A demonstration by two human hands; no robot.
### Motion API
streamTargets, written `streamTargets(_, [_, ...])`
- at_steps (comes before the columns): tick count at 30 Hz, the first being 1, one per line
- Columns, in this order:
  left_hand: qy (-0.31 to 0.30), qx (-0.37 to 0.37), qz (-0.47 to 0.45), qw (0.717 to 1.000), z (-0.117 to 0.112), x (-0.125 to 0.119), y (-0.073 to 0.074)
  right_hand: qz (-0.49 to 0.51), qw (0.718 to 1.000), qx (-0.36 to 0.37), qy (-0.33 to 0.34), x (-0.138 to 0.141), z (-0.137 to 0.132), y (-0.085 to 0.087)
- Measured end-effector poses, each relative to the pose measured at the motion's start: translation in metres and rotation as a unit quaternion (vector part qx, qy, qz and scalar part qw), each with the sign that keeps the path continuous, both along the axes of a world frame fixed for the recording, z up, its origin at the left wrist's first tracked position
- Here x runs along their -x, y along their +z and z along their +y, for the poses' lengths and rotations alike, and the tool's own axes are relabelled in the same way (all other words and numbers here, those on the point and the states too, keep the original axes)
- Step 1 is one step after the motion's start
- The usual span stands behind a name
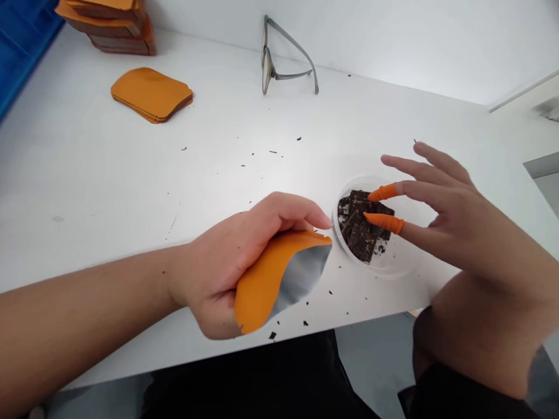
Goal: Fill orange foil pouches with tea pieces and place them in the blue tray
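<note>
My left hand (248, 250) is wrapped round an orange pouch (266, 279), which is silver inside. Its mouth gapes toward the right. Close by, a clear round plastic bowl (402, 269) holds dark brown, flaky pressed pieces (361, 238) and crumbs; I cannot tell exactly what they are. Over the bowl is my right hand (454, 212), fingers spread, with orange finger cots (384, 222) on the thumb and index finger. Those two tips are at the dark pieces with a gap between them, and no piece is visibly lifted.
Flat orange pouches (151, 93) lie in a small pile at the back left. Behind them are stacked bundles of pouches (122, 41) beside a blue bin (21, 46). Folded-open eyeglasses (279, 73) rest near the wall. Dark crumbs (273, 336) are scattered over the white table (87, 192).
</note>
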State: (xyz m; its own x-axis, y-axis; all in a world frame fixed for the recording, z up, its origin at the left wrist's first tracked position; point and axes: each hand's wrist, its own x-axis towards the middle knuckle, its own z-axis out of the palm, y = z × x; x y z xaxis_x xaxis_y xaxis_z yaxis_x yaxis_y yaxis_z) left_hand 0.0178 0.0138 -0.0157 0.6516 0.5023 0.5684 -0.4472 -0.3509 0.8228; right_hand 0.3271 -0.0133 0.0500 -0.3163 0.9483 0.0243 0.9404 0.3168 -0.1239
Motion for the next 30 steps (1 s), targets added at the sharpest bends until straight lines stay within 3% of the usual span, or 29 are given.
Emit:
streamTargets(2, [0.025,0.03,0.0,0.999,-0.002,0.0,0.0,0.01,1.0,0.018,0.006,0.0,0.0,-0.002])
streamTargets(6, [-0.008,-0.005,0.046,0.999,0.001,0.004,0.003,0.021,0.999,0.027,0.019,0.0,0.001,-0.004])
streamTargets(14, [0.019,0.04,0.008,0.999,-0.003,-0.001,-0.003,0.025,0.998,0.023,0.053,-0.002,-0.003,0.0])
streamTargets(21, [0.015,0.03,-0.009,0.999,0.0,-0.002,-0.003,0.033,0.994,0.045,0.093,0.0,-0.008,0.004])
streamTargets(30, [0.038,0.019,0.016,0.999,0.0,0.001,-0.003,0.076,0.991,0.045,0.097,0.001,-0.008,0.004])
